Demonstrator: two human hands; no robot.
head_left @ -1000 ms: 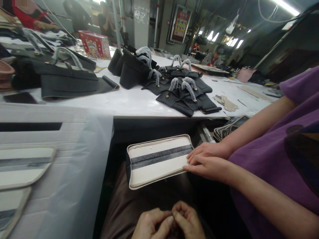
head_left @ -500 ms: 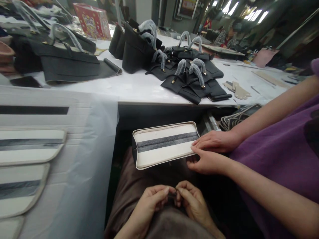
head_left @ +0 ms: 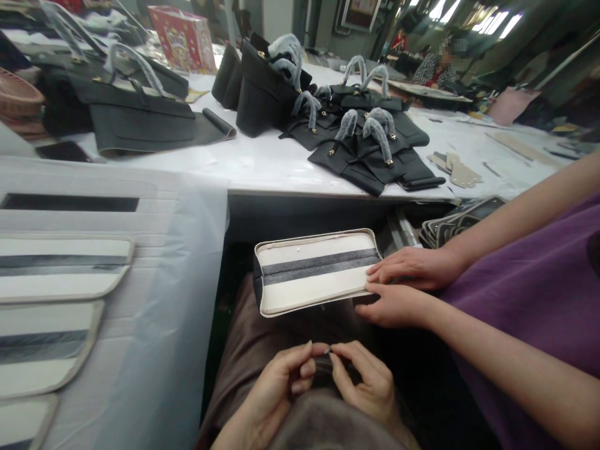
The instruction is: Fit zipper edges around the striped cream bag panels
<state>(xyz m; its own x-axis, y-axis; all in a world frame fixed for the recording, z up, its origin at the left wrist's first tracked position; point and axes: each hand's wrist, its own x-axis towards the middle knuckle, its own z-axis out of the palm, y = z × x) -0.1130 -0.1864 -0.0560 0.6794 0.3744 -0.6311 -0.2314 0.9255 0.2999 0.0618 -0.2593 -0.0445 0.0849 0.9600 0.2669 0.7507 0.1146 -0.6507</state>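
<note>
Over my lap, my left hand (head_left: 287,378) and my right hand (head_left: 364,376) meet at the fingertips. My right thumb and index finger pinch a tiny dark bit (head_left: 329,350), too small to name, against the tip of my left index finger. The left thumb presses on that index finger, and the other left fingers are curled; whether they hold anything is hidden. Just beyond my hands is a boxy bag piece (head_left: 319,289), white with a grey stripe and a raised rim. A co-worker's two hands (head_left: 403,284) grip its right end.
On the left table lie several white striped panels (head_left: 60,287) and a black strip (head_left: 70,202). Black handbags (head_left: 365,150) with wrapped handles cover part of the far white table (head_left: 272,169). Stacked dark pieces (head_left: 462,222) sit beside the co-worker's purple shirt (head_left: 520,300).
My right fingers have shifted into a tighter pinch, and the tiny dark bit now shows between the fingertips. The view has turned slightly left. The co-worker still grips the bag piece.
</note>
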